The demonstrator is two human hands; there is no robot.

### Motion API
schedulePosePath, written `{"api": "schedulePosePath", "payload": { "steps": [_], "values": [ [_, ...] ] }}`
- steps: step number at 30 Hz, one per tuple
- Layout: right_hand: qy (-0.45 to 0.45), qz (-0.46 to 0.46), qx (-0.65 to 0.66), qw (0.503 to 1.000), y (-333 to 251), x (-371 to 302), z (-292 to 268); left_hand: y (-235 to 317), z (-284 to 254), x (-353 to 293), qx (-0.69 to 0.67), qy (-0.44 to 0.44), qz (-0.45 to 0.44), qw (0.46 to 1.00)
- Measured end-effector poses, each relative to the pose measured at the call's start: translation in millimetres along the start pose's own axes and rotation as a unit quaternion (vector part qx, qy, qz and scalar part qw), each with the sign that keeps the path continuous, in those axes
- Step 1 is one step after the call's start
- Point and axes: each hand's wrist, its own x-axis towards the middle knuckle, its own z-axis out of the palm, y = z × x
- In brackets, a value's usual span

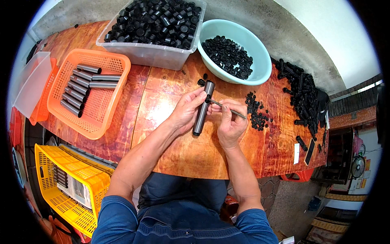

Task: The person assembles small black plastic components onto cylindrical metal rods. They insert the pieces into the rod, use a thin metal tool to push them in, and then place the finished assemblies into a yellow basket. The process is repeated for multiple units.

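My left hand (190,106) is closed around a dark grey tube (201,116) with black ends, held tilted above the table. Between the fingers of my right hand (231,122) is a thin rod-like tool (230,109). Its tip meets a small black part (208,99) on the side of the tube, near the left thumb. Whether the tip goes into that part cannot be made out. A few small black pieces (201,82) lie just beyond the tube's far end. To the right of my right hand, many small black pieces (256,112) are scattered on the wood.
An orange basket (106,122) with several similar tubes stands left. Behind are a clear bin (162,57) of black caps and a light blue basin (260,69) of small black parts. Black fittings (304,93) are piled right. A yellow crate (95,183) sits below the table's left edge.
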Motion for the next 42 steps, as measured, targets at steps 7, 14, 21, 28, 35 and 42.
{"api": "schedulePosePath", "payload": {
  "steps": [7, 14, 21, 28, 35, 42],
  "values": [
    [0.016, 0.008, 0.023, 1.0, -3.7, 2.2, 3.3, -0.1, -3.5, 1.6, -0.01, 0.002, -0.005, 1.0],
    [0.014, 0.038, -0.212, 0.976, -4.6, 22.7, -33.6, 7.3, -10.3, 5.8, -0.092, 0.049, -0.033, 0.994],
    [-0.233, 0.166, -0.604, 0.744, 3.5, 37.7, -67.6, 13.0, -10.0, 5.6, -0.111, 0.063, -0.015, 0.992],
    [-0.162, 0.067, -0.422, 0.89, 7.2, 32.2, -45.9, 13.6, -27.9, 10.6, -0.119, 0.105, -0.006, 0.987],
    [-0.194, 0.093, -0.374, 0.902, 30.0, 15.3, -11.7, 15.2, -24.6, 9.5, -0.138, 0.074, -0.015, 0.988],
    [-0.197, 0.078, -0.385, 0.898, 39.5, 13.8, -12.9, 13.7, -16.9, 8.5, -0.1, 0.075, -0.023, 0.992]
  ]
}}
